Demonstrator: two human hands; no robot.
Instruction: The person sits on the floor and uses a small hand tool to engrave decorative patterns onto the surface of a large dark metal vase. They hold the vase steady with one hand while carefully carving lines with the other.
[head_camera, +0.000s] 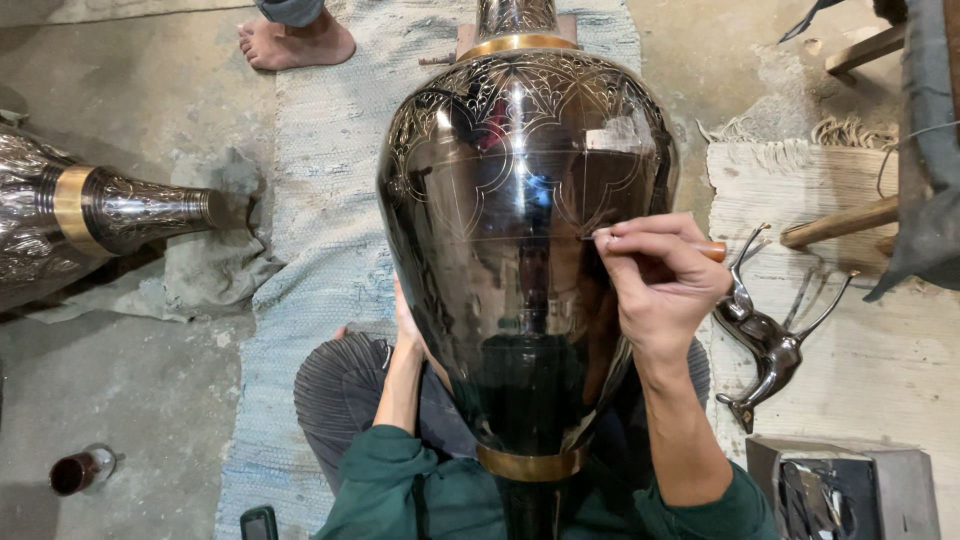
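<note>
Here, two vases (520, 250), one tool (712, 250) in right hand (660, 285).

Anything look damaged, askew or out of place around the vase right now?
Nothing stands out. The big dark vase shows no dents, steadied by the left hand while the right hand holds a tool against it.

2 vases (525, 230), 1 deer figurine (765, 335), 2 hands (660, 280).

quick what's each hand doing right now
Left hand: mostly hidden behind the dark metal vase, pressed against its side; grip cannot be told.
Right hand: closed on a thin engraving tool, tip on the vase.
</note>
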